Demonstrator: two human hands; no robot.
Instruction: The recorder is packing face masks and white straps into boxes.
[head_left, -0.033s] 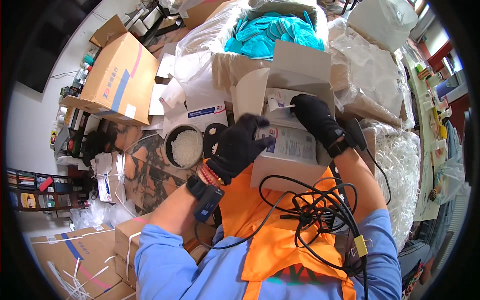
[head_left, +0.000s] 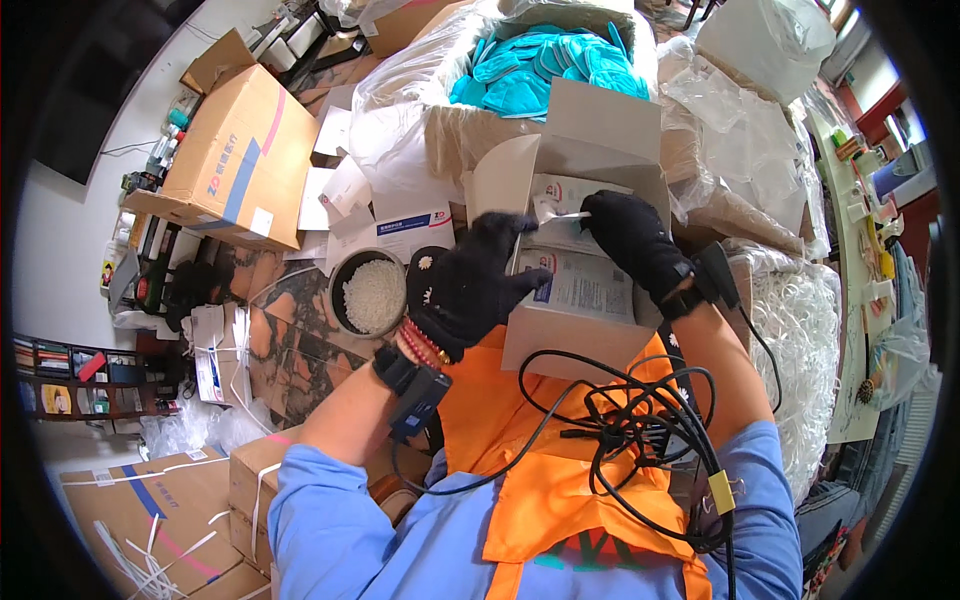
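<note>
Amid cartons (head_left: pixel 275 175), a white strip (head_left: pixel 570 216) juts leftward from the right hand (head_left: pixel 632 243).

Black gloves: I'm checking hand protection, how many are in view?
2: one on the left hand, at the open white box; one on the right hand, over it. Others may be hidden.
</note>
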